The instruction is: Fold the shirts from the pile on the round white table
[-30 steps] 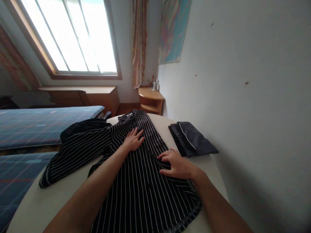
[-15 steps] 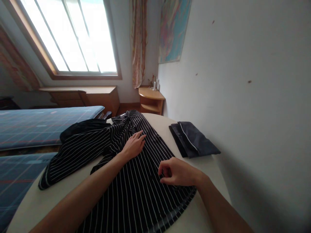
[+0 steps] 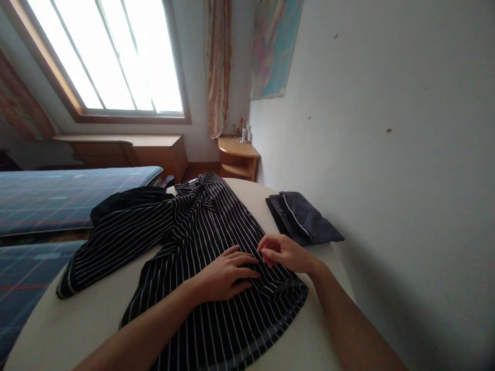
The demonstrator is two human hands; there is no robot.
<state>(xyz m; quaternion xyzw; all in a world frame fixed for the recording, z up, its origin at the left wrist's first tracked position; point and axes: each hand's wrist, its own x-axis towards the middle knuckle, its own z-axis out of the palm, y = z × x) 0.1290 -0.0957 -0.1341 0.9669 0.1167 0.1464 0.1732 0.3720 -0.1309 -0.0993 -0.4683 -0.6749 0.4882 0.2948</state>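
A black shirt with thin white stripes (image 3: 201,232) lies spread on a round white table (image 3: 85,324), one sleeve stretched out to the left. My left hand (image 3: 226,273) rests flat on the shirt's body near the lower right, fingers stretched out. My right hand (image 3: 284,253) is just to its right, fingers curled in a pinch at the shirt's right edge; whether cloth is between them I cannot make out.
A folded dark garment with a white stripe (image 3: 303,216) lies at the table's far right, by the white wall. Two beds with blue plaid covers (image 3: 58,193) stand left. A wooden desk and a corner shelf (image 3: 235,154) sit under the window.
My left hand slid from the shirt's upper middle down toward me, beside my right hand. My right hand rose slightly and curled into a pinch at the shirt's edge.
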